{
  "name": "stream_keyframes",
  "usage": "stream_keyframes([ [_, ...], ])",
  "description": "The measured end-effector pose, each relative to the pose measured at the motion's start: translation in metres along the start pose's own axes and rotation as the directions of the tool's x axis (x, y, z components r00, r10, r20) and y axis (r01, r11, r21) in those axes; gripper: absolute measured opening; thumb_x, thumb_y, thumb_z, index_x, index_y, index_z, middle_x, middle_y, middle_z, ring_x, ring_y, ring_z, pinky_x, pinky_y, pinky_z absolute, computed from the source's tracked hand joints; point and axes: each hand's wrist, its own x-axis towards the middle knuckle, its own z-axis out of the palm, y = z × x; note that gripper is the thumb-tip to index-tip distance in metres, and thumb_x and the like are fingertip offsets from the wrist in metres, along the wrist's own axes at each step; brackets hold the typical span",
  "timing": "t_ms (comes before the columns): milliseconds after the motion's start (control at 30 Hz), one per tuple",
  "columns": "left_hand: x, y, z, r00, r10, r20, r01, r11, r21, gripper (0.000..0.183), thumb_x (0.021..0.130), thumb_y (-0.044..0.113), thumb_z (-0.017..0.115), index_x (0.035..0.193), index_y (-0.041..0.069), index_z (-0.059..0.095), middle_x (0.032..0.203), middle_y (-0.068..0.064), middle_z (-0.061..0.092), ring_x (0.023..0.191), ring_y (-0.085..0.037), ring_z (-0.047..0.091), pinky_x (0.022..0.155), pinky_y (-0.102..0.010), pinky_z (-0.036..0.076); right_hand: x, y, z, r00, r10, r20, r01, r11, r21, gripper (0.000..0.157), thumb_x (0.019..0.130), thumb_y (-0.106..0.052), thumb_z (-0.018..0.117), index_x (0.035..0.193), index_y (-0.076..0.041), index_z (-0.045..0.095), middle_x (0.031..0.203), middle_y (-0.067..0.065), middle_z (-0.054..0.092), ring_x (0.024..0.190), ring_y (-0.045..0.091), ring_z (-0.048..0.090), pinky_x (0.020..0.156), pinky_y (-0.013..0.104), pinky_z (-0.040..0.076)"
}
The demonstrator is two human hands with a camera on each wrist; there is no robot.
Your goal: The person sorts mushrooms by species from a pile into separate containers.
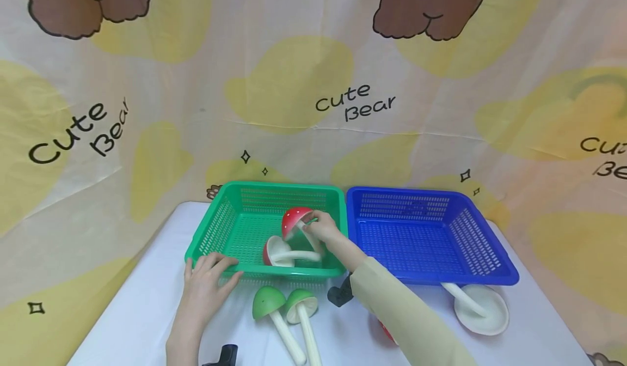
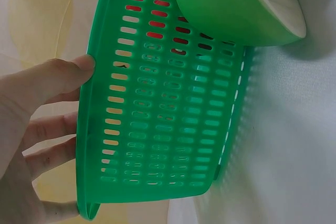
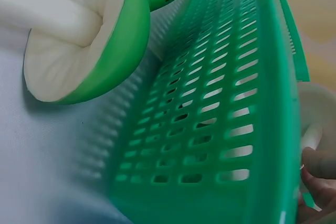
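Observation:
My right hand pinches a red toy mushroom with white dots, just under its cap, inside the green basket. Below it in that basket a second red-capped mushroom lies on its side, its pale stem pointing right. At the basket's front left corner my left hand holds the rim, thumb outside and fingers over the edge. The left wrist view shows the thumb against the rim, with the other fingertips partly hidden behind it. In the right wrist view only part of the right hand shows beyond the rim.
Two green-capped mushrooms lie before the green basket. A blue basket stands to its right. At the blue basket's front right, a mushroom shows its pale underside. The right sleeve partly covers something red.

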Motion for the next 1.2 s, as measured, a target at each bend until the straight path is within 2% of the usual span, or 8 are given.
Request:
stream_keyframes([
  [100, 0.0004, 0.0002, 0.0005, 1.0, 0.004, -0.001, -0.004, 1.0, -0.002, 0.025, 0.073, 0.013, 0.081, 0.096, 0.013, 0.071, 0.095, -0.003, 0.064, 0.101, -0.031, 0.056, 0.102, -0.078, 0.021, 0.0036, 0.0041, 0.0017, 0.999, 0.006, -0.032, -0.008, 0.999, -0.04, 0.018, 0.086, -0.007, 0.063, 0.104, -0.005, 0.064, 0.113, 0.016, 0.061, 0.093, 0.026, 0.057, 0.072, 0.04, 0.053],
  [300, 0.0008, -0.0001, -0.0002, 1.0, -0.002, 0.006, 0.002, 1.0, 0.007, 0.025, 0.073, 0.014, 0.081, 0.096, 0.013, 0.071, 0.095, -0.003, 0.063, 0.101, -0.03, 0.056, 0.102, -0.078, 0.021, 0.0096, 0.0101, 0.0053, 0.995, -0.042, -0.09, 0.029, 0.989, -0.142, 0.016, 0.086, -0.006, 0.064, 0.101, -0.004, 0.064, 0.106, 0.017, 0.064, 0.084, 0.023, 0.057, 0.068, 0.033, 0.053],
  [500, 0.0035, 0.0021, 0.0006, 1.0, -0.002, 0.003, 0.002, 1.0, -0.006, 0.025, 0.073, 0.013, 0.082, 0.096, 0.012, 0.071, 0.095, -0.003, 0.064, 0.101, -0.031, 0.057, 0.102, -0.079, 0.021, 0.007, 0.0065, 0.0023, 0.993, -0.028, -0.119, 0.008, 0.986, -0.169, 0.018, 0.084, -0.008, 0.065, 0.102, -0.005, 0.066, 0.115, 0.017, 0.064, 0.094, 0.028, 0.06, 0.073, 0.037, 0.054],
  [633, 0.0046, 0.0038, 0.0014, 1.0, -0.009, 0.01, 0.009, 1.0, -0.008, 0.025, 0.073, 0.013, 0.081, 0.096, 0.013, 0.071, 0.095, -0.003, 0.064, 0.102, -0.031, 0.056, 0.102, -0.078, 0.021, 0.0065, 0.0061, 0.0013, 0.99, -0.016, -0.139, -0.01, 0.984, -0.18, 0.018, 0.083, -0.008, 0.066, 0.101, -0.005, 0.067, 0.114, 0.018, 0.065, 0.096, 0.029, 0.06, 0.073, 0.036, 0.052],
  [800, 0.0046, 0.0034, 0.0018, 1.0, -0.009, 0.011, 0.009, 1.0, -0.006, 0.025, 0.074, 0.013, 0.081, 0.096, 0.013, 0.071, 0.096, -0.003, 0.064, 0.101, -0.031, 0.056, 0.102, -0.078, 0.021, 0.0057, 0.0064, 0.0023, 0.991, -0.002, -0.137, -0.025, 0.98, -0.199, 0.017, 0.083, -0.01, 0.067, 0.099, -0.007, 0.067, 0.112, 0.017, 0.065, 0.093, 0.028, 0.059, 0.071, 0.033, 0.049],
  [967, 0.0043, 0.0022, 0.0018, 1.0, -0.004, 0.005, 0.004, 1.0, -0.005, 0.025, 0.073, 0.013, 0.082, 0.095, 0.013, 0.071, 0.095, -0.003, 0.064, 0.101, -0.031, 0.056, 0.102, -0.078, 0.021, 0.0056, 0.0082, 0.0035, 0.992, -0.003, -0.129, -0.023, 0.979, -0.202, 0.019, 0.083, -0.005, 0.061, 0.1, -0.007, 0.067, 0.112, 0.016, 0.065, 0.085, 0.023, 0.055, 0.064, 0.027, 0.046],
  [1200, 0.0018, 0.0009, 0.0006, 1.0, -0.013, 0.012, 0.013, 1.0, 0.007, 0.025, 0.073, 0.013, 0.082, 0.095, 0.013, 0.071, 0.095, -0.004, 0.065, 0.101, -0.032, 0.057, 0.102, -0.078, 0.021, 0.0037, 0.0075, 0.0058, 0.991, -0.044, -0.123, 0.018, 0.979, -0.205, 0.019, 0.084, -0.001, 0.057, 0.097, -0.004, 0.069, 0.096, 0.016, 0.068, 0.072, 0.021, 0.057, 0.055, 0.021, 0.042],
])
